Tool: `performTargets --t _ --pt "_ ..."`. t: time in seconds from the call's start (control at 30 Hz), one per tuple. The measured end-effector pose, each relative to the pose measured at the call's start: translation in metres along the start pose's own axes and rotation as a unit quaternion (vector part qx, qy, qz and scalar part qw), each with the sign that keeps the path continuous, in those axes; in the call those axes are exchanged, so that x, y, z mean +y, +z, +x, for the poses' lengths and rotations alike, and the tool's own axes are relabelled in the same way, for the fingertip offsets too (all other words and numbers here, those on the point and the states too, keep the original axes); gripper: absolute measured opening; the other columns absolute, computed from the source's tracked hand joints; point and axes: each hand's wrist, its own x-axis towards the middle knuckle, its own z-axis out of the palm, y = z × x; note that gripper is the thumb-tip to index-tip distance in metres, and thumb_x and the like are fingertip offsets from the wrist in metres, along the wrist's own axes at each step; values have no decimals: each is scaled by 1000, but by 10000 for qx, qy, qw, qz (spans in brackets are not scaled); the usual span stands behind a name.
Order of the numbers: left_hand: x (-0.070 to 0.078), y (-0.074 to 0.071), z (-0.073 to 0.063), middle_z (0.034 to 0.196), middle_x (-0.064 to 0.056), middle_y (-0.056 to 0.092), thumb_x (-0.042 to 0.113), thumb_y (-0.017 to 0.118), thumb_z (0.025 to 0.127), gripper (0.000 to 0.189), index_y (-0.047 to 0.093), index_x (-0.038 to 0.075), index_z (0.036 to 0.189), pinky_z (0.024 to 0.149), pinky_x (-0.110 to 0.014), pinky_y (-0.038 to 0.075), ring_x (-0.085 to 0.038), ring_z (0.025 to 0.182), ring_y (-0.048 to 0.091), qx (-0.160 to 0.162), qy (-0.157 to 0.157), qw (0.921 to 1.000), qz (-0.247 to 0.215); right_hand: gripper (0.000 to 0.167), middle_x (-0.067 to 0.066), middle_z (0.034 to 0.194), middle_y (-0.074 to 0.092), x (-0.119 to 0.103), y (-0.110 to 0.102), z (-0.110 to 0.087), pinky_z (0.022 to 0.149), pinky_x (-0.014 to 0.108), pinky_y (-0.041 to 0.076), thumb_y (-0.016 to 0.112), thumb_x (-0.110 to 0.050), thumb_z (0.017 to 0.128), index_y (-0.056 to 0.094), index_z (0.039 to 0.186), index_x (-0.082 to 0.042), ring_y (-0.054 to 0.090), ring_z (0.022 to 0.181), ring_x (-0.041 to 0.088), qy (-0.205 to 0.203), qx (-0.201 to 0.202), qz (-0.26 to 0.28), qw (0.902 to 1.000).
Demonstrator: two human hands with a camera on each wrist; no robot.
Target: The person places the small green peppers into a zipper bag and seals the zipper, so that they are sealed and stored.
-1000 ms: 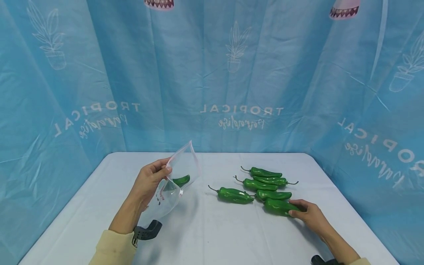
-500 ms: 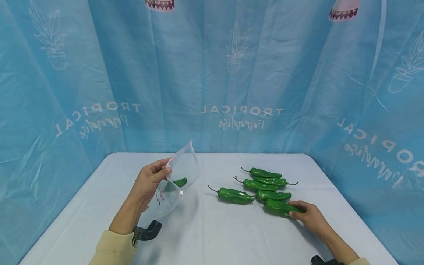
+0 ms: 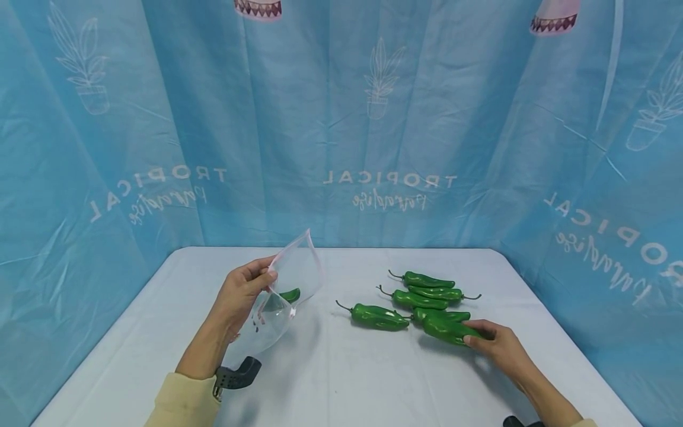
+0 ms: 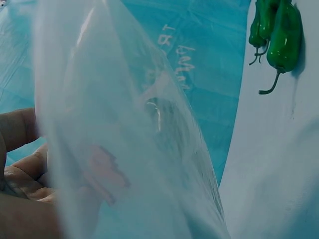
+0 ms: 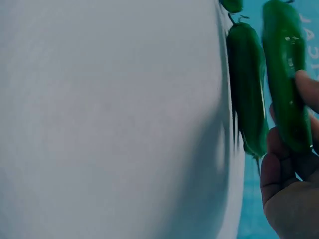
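Observation:
My left hand [image 3: 240,293] pinches the rim of a clear zip bag [image 3: 300,255], whose mouth gapes toward the right. Inside the bag lies a green pepper [image 3: 290,295], partly hidden by the plastic and fingers. The bag's cloudy film [image 4: 124,124] fills much of the left wrist view. On the right, my right hand [image 3: 498,347] grips the blunt end of another green pepper [image 3: 445,330], thumb on the near side. In the right wrist view this held pepper [image 5: 285,74] is tilted up off the table, its far end overlapping a neighbouring pepper in the head view.
Several green peppers lie to the left of and behind the held one, among them a pepper [image 3: 379,317] nearest the bag and one [image 3: 428,279] farthest back. They rest on a white-covered table [image 3: 368,385]. A blue printed curtain [image 3: 341,130] surrounds the table's back and sides.
The pepper in my right hand has risen slightly off the table, after lying still in my fingers. The pepper in the bag has slid a little lower. My left hand stays put.

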Motion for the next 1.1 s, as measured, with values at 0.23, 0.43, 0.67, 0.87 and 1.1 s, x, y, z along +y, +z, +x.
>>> performTargets --t 0.23,0.43,0.67,0.87,1.1 --pt "0 1 0 123 -10 56 32 61 92 49 51 9 134 92 -31 41 -15 97 52 -17 -52 10000 -35 60 16 131 57 -27 7 -7 87 37 50 69 -45 81 57 129 -10 55 116 27 -192 -21 253 9995" --pt "-1 1 0 123 -11 55 34 61 91 51 50 8 134 93 -35 40 -14 96 52 -6 -84 10000 -25 57 15 131 57 -49 13 -9 88 36 50 69 -42 82 58 128 -11 55 118 27 -412 -41 461 9981" --pt "1 2 -1 127 -16 53 32 60 92 50 50 7 134 91 -32 42 -14 96 52 -23 -68 10000 10 53 12 128 59 -73 24 -9 90 37 50 69 -40 82 59 126 -13 56 118 26 -669 2 596 9960" --pt "1 4 -1 126 -14 53 32 61 92 49 50 8 134 95 -39 39 -19 100 51 -5 -176 9998 -23 49 12 125 61 -92 35 -8 87 34 50 71 -36 82 60 125 -15 57 114 24 -843 54 816 9931" --pt "-1 5 0 130 -18 51 33 61 91 50 50 9 134 94 -40 39 -20 100 51 0 -198 9998 -41 44 8 121 62 -112 47 -5 86 31 49 71 -32 83 62 123 -17 58 111 23 -1129 4 971 9889"
